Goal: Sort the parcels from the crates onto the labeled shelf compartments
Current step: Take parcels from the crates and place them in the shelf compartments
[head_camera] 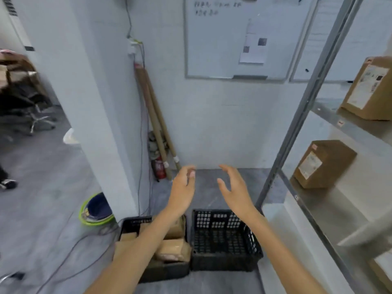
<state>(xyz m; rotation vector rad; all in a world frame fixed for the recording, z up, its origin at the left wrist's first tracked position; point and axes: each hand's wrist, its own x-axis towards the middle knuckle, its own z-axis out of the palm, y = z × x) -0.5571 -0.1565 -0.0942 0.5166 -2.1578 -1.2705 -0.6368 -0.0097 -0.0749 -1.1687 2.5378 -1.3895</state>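
I am holding my left hand (184,192) and right hand (235,190) out, fingers loosely spread, gripping nothing. Below them, brown cardboard parcels (172,249) are lying in the left black plastic lattice crate (131,224), beside another black plastic lattice crate (224,240); two boxes (322,164) are sitting on the grey metal shelf rack (331,204).

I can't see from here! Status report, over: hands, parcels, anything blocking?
Left hand, right hand: open, empty, raised. Parcels in left crate; right crate looks empty. Two boxes on shelf. Nothing blocking.
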